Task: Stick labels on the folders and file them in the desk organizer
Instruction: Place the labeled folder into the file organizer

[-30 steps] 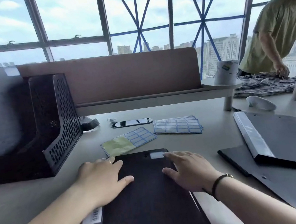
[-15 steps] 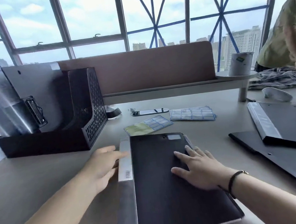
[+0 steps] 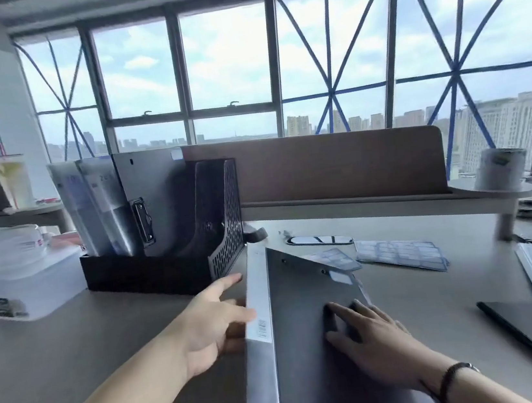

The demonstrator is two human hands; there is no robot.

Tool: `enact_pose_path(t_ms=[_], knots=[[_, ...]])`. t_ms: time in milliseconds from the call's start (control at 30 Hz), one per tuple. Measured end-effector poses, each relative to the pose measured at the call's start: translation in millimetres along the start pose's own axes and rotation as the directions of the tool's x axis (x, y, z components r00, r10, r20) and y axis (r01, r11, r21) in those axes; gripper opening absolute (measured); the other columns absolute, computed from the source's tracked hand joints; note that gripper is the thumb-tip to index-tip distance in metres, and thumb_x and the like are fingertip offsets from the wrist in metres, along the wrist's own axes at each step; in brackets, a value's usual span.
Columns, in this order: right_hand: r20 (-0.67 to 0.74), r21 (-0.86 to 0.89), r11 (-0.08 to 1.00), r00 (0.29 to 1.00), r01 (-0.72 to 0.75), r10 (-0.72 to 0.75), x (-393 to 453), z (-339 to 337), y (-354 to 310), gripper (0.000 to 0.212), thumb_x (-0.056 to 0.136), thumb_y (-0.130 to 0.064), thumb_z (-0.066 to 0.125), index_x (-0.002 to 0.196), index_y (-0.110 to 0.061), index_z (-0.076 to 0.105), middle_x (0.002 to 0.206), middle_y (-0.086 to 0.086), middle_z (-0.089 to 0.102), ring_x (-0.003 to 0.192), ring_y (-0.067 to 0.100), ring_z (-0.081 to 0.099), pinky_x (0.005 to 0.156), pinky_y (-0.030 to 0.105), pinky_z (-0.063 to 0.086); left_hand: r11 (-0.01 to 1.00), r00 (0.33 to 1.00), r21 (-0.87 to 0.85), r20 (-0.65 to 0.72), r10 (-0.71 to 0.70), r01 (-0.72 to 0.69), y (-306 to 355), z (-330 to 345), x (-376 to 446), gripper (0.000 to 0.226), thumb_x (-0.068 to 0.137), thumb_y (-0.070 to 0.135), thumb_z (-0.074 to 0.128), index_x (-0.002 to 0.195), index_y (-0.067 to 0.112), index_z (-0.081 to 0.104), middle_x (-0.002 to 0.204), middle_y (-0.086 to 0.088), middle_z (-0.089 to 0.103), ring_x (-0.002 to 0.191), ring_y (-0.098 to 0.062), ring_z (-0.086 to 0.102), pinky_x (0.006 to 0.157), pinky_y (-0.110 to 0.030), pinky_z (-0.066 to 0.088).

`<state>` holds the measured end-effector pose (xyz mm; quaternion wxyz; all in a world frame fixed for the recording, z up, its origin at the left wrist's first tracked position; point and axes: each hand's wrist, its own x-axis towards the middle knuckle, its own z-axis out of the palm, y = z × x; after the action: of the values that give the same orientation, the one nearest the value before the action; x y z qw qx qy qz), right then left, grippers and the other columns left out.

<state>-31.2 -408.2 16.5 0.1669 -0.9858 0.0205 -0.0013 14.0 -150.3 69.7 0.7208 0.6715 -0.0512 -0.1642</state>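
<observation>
Raised at its spine, folder (image 3: 314, 347) tilts; left hand (image 3: 207, 327) grips spine, right hand (image 3: 374, 342) lies flat, fingers straight.

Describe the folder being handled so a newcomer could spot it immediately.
Start at the black mesh desk organizer on the left. Just right of it lies a dark folder between the left hand and right hand. Alone, it has a silver barcoded spine.
</observation>
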Motion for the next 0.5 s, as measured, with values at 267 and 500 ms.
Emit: enact_pose_path(t_ms=[267,500], knots=[[-0.060,0.044,0.934,0.934,0.355,-0.352,44,-15,-98,0.088,0.081,-0.070,0.052,0.152,-0.051,0.004,0.167,-0.006,-0.001,0.153,0.015,-0.001,0.123,0.035,0.012,0.974,0.962,-0.060,-0.181,0.207,-0.220,45,-64,-21,0.050,0.088,-0.017,0.052,0.121,0.018,0.064,0.111,-0.001,0.075,0.082,-0.023,0.075,0.057,-0.032,0.057],[-0.147,0.095,0.825,0.828,0.556,-0.541,104,-35,-191,0.088,0.085,-0.067,0.056,0.150,-0.055,-0.003,0.166,-0.008,-0.004,0.152,0.017,0.012,0.119,0.039,0.024,0.847,0.765,0.009,-0.424,0.485,-0.532,79,-109,-18,0.068,0.084,-0.022,0.056,0.130,0.027,0.056,0.115,0.003,0.074,0.101,-0.023,0.070,0.072,-0.045,0.058]])
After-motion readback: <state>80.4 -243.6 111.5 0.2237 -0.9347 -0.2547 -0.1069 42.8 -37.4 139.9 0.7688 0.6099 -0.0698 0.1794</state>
